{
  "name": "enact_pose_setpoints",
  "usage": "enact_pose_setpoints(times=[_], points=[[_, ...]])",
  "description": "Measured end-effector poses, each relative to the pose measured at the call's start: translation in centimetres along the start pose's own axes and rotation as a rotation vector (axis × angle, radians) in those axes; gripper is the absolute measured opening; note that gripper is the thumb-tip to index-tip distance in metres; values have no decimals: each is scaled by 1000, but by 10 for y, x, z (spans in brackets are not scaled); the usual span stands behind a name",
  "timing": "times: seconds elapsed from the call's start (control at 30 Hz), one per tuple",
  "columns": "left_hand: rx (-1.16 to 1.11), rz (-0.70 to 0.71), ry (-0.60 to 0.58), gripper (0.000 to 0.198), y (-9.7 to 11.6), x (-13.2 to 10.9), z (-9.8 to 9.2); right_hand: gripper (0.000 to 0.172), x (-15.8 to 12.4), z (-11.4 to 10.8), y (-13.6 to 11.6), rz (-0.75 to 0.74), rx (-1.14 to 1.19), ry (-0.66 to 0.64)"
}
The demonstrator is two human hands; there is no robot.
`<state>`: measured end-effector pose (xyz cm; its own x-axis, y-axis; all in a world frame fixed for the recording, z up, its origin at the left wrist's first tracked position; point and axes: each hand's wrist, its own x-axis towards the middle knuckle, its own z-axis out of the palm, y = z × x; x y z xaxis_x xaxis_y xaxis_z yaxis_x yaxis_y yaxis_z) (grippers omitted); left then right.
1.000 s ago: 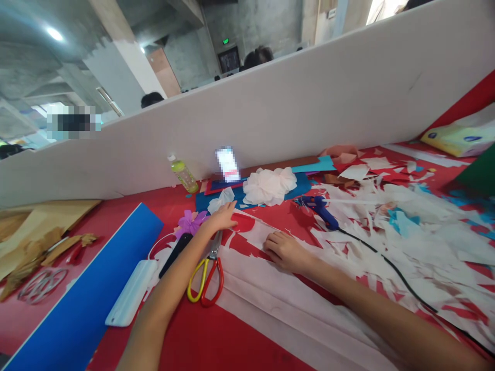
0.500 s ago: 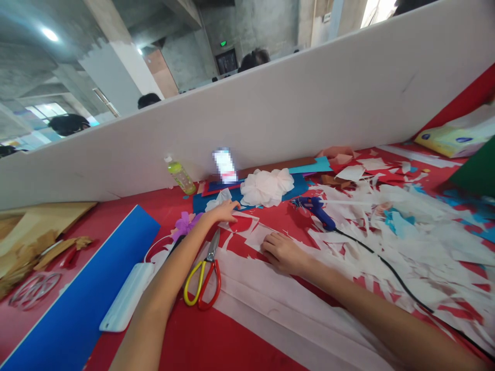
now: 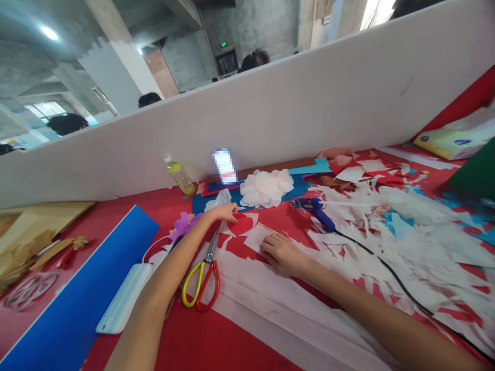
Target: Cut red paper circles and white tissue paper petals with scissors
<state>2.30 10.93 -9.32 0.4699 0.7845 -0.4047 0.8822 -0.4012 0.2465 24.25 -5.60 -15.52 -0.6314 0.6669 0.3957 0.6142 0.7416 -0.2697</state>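
Note:
My left hand (image 3: pixel 225 212) reaches over the far side of a white paper offcut (image 3: pixel 253 222). Its thumb hangs apart from the other fingers, with nothing visible between them. My right hand (image 3: pixel 284 254) lies palm down, fingers curled together on a small piece of white paper (image 3: pixel 256 238); its fingertips are partly hidden. Below both hands stretches a long folded strip of thin white paper (image 3: pixel 263 299). Scissors (image 3: pixel 207 270) with one yellow and one red handle lie beside my left forearm, blades partly apart. Pale ruffled paper flowers (image 3: pixel 266 188) sit just beyond my hands.
A blue glue gun (image 3: pixel 319 214) trails its black cord rightward through heaped white scraps (image 3: pixel 394 257). Behind stand a green-labelled bottle (image 3: pixel 180 176) and a lit phone (image 3: pixel 225 166) against a white partition (image 3: pixel 309 103). On the left are a blue board (image 3: pixel 81 288) and a white power bank-like block (image 3: pixel 126 299).
My left hand has drawn back slightly, and its fingers are less stretched out. My right hand has barely moved; the small white paper by its fingertips shows a little more.

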Motion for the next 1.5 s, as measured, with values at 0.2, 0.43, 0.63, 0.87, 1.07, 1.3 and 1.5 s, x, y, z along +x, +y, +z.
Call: enact_pose_setpoints(times=[0.2,0.43,0.63,0.87,1.07,1.3,1.5], points=[[-273,50,60,38,-7,-7,-9,13,1,-2,-1,6,8,-11],[-575,114,244,36,0,-52,-18,15,-3,-5,-3,105,104,131],[-792,134,330,30,29,-101,6,47,6,-20,-9,440,657,429],[-687,102,294,30,65,-133,44,44,13,-40,-16,531,1349,-28],[-719,140,286,30,71,-143,57,31,2,-55,-24,533,1205,-11],[-722,182,209,32,78,-138,70,30,-18,-45,-29,662,1349,-101],[-1106,135,349,43,79,-129,93,24,-26,-28,-31,786,1342,-30]])
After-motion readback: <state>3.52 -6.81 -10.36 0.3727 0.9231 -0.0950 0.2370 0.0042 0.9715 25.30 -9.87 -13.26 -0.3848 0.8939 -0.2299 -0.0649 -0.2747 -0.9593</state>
